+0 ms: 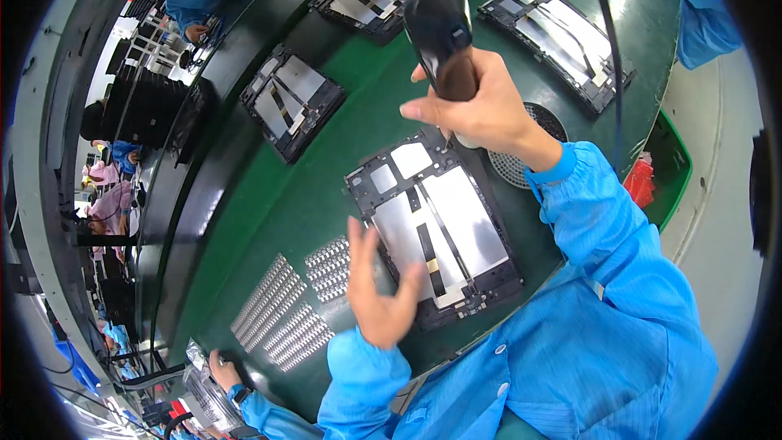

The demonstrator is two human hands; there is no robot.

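Observation:
My right hand (493, 110) is wrapped round the dark body of an electric screwdriver (440, 33), held upright with a ribbed sleeve at its top. Its lower end is over the upper edge of an opened tablet-like device (464, 216); whether the tip touches is hidden. The device lies flat, with a black frame, silver plates and dark ribbon cables. Over the device's lower left edge is my left hand (379, 293), slightly blurred, its fingers spread and nothing in them.
Similar devices lie at the far left (292, 102), far middle (358, 2) and far right (562, 41). Rows of small metal parts (269, 301) sit left. A perforated round dish (509, 169) is behind my right wrist. Another person's hand (224, 371) is lower left; a green bin (672, 175) stands right.

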